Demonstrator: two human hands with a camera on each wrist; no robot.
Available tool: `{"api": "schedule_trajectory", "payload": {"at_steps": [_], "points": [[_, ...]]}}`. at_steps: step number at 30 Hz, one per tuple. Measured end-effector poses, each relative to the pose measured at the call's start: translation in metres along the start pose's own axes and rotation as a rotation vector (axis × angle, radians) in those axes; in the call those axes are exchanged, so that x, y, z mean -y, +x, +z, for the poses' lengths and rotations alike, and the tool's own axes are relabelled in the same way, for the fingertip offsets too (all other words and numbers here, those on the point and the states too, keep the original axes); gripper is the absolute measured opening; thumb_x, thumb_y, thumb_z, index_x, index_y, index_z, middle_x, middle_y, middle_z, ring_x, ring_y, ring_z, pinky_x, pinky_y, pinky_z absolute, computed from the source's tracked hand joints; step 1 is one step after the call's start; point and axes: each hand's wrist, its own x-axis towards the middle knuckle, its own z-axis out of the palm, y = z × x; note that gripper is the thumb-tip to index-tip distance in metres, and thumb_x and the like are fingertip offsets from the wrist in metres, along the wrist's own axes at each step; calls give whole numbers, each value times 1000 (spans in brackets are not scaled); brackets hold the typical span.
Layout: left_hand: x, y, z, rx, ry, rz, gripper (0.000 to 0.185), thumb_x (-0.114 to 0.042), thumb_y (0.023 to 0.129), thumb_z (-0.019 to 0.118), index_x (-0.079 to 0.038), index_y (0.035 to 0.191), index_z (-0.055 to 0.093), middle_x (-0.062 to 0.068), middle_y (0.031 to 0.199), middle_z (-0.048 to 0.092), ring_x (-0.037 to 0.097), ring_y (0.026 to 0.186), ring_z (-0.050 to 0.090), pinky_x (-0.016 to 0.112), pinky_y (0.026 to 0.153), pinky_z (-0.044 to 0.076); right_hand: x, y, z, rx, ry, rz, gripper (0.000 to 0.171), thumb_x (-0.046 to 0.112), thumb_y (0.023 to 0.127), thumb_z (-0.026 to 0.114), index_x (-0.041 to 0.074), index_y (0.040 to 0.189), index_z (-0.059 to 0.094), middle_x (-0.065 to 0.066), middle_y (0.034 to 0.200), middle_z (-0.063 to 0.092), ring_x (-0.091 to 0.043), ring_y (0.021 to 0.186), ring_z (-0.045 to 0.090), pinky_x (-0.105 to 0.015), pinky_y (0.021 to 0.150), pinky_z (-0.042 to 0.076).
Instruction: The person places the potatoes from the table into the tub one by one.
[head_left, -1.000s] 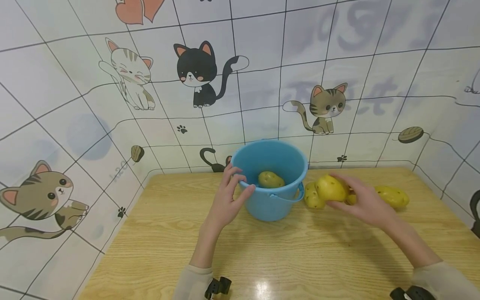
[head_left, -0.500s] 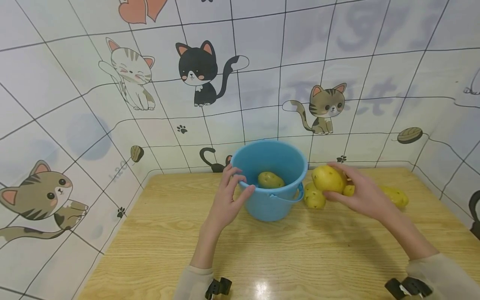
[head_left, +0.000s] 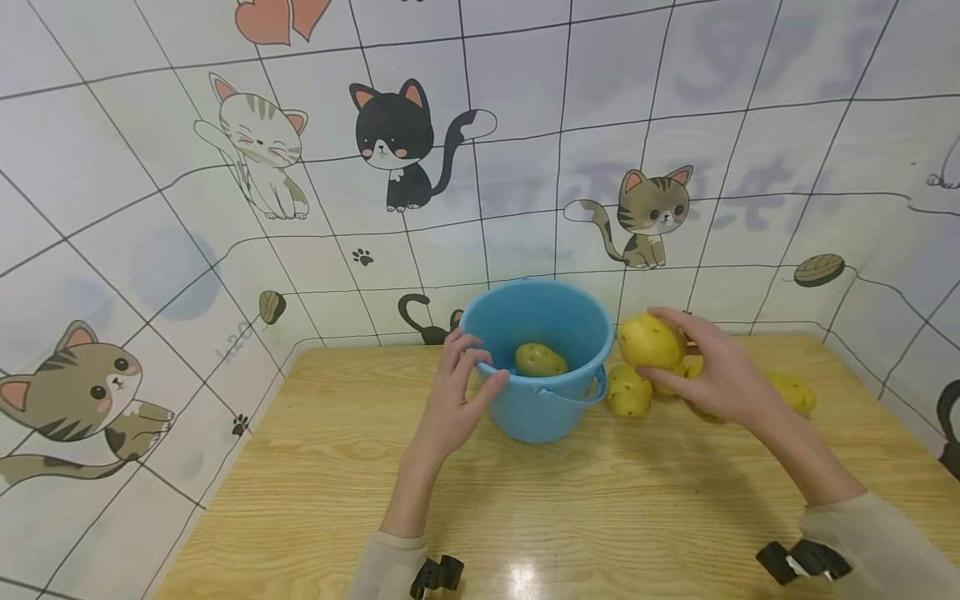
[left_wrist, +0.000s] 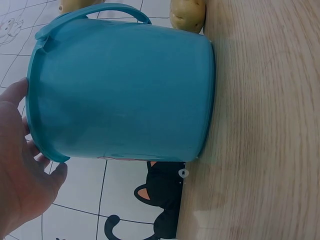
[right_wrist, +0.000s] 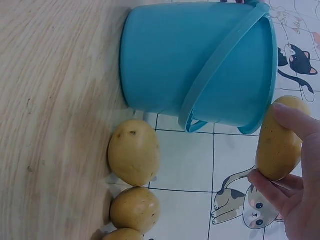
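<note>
A blue bucket (head_left: 536,408) stands upright on the table with one potato (head_left: 540,360) lying inside. My left hand (head_left: 456,400) holds the bucket's left rim, fingers hooked over the edge and thumb at the front. In the left wrist view the same hand (left_wrist: 25,165) grips that rim. My right hand (head_left: 720,375) pinches a yellow potato (head_left: 649,340) between thumb and fingers, raised just right of the bucket's rim. The right wrist view shows this held potato (right_wrist: 281,140) close beside the rim, above the table.
More potatoes lie in a row right of the bucket; the nearest potato (head_left: 629,392) sits close to its side, another potato (head_left: 795,393) farther right. The bucket's handle (head_left: 592,392) hangs down on the right. A cat-print wall (head_left: 525,167) rises directly behind the table (head_left: 570,508).
My right hand has lifted the held potato up and slightly left, nearer the bucket's rim, uncovering potatoes beneath. The left hand and the bucket have stayed in place.
</note>
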Motion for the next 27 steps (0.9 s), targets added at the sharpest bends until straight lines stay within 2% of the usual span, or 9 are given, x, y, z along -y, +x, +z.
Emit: {"api": "schedule_trajectory", "payload": {"at_steps": [4, 7, 12, 19, 24, 27], "points": [[0, 0, 0, -7, -5, 10, 19, -29, 100, 63, -12, 106, 57, 9, 136, 44, 32, 151, 17, 64, 115, 24, 6, 6, 0, -5, -7, 13, 78, 23, 80, 88, 11, 147, 49, -14, 135, 58, -28, 109, 62, -17, 84, 50], [0, 0, 0, -9, -5, 16, 19, -29, 100, 63, -12, 106, 57, 9, 136, 44, 33, 151, 18, 64, 115, 24, 11, 10, 0, -14, -10, 32, 77, 25, 80, 88, 14, 146, 50, -11, 134, 59, -26, 108, 62, -29, 84, 55], [1, 0, 0, -8, -3, 17, 20, -29, 100, 64, -12, 106, 57, 9, 136, 44, 32, 151, 18, 62, 115, 24, 17, 16, 1, -5, 8, 36, 77, 28, 82, 86, 14, 148, 48, -11, 135, 59, -26, 109, 61, -47, 85, 56], [6, -1, 3, -36, 2, 53, 17, -27, 99, 65, -13, 105, 57, 11, 133, 47, 34, 150, 20, 63, 115, 24, 21, 22, 1, 5, 22, 41, 79, 30, 83, 85, 15, 150, 46, -8, 139, 57, -23, 111, 58, -43, 86, 52], [6, 0, 3, -47, 1, 59, 18, -29, 99, 65, -13, 105, 57, 12, 131, 48, 33, 149, 22, 60, 116, 25, 25, 25, 2, 5, 48, 34, 79, 26, 82, 86, 14, 149, 47, -10, 140, 56, -25, 113, 58, -48, 87, 53], [6, 0, 4, -46, -1, 49, 19, -31, 100, 63, -14, 104, 57, 12, 132, 48, 31, 150, 21, 59, 116, 25, 26, 28, 4, 5, 48, 21, 79, 22, 81, 87, 12, 148, 47, -10, 139, 56, -25, 113, 59, -42, 87, 55]]}}
